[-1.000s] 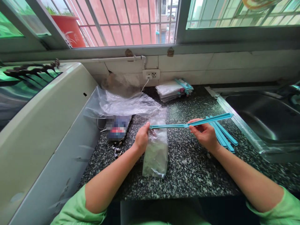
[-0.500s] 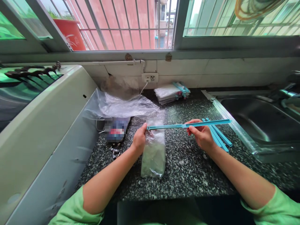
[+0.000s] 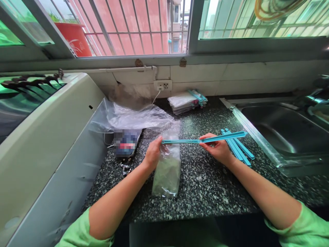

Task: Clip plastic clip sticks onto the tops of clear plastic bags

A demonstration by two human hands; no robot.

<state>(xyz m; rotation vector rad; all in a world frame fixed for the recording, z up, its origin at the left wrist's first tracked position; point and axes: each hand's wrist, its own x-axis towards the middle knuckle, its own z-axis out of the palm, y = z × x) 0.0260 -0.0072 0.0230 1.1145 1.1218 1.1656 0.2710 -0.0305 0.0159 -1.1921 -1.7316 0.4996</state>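
Note:
A long blue bag sealing clip (image 3: 181, 141) is opened out at its hinge and lies across the neck of a clear plastic bag (image 3: 166, 175) with pale green contents. My left hand (image 3: 153, 151) pinches the clip's left end together with the bag's edge. Near the hinge, my right hand (image 3: 217, 147) grips the clip, whose right arm tilts slightly upward. Whether the bag's plastic sits inside the clip's channel I cannot tell. Several more blue clips (image 3: 238, 147) lie fanned on the counter just beyond my right hand.
A stack of clipped plastic bags (image 3: 183, 103) stands by the wall, below a socket (image 3: 163, 85). Loose clear plastic sheeting (image 3: 136, 116) covers a phone-like item (image 3: 127, 142) in part. The sink (image 3: 280, 127) is at right, a pale appliance (image 3: 51, 144) at left.
My right hand has shifted a little left along the clip to its hinge. The clip's right arm now angles up more, and the bag's lower end has swung slightly left.

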